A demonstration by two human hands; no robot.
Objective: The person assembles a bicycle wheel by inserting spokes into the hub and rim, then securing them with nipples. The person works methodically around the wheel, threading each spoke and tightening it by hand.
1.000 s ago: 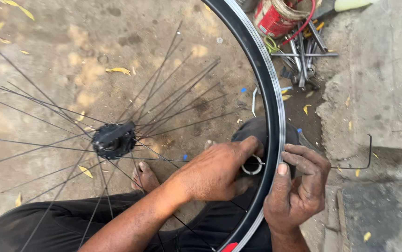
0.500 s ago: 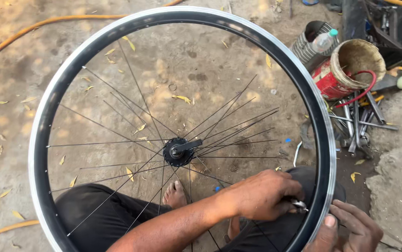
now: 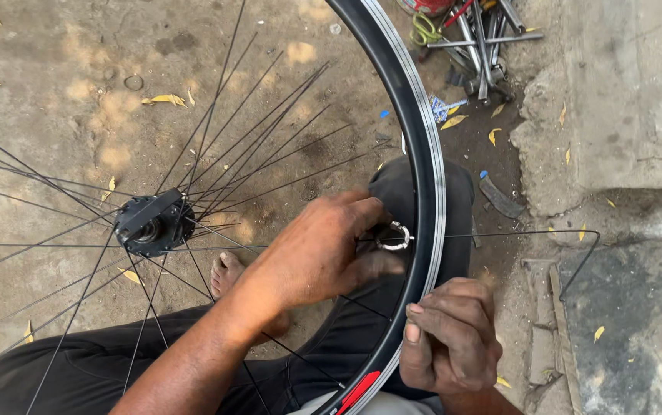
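Wheel rim stands on edge across the person's lap, hub to the left, spokes fanning to the rim. Left hand reaches in between spokes, fingertips pinching a small round metal tool right against the rim's inner face, likely a spoke key sitting on a nipple, so it's held close and square there. Right hand wraps the rim's outer edge, fingers curled tight, thumb pressed on the rim wall, apparently to steady the wheel against turning. A loose bent spoke sticks out past the rim to the right. Bare foot on the dirt ground behind the spokes. Pile of metal tools lies well apart at top, near a concrete slab.
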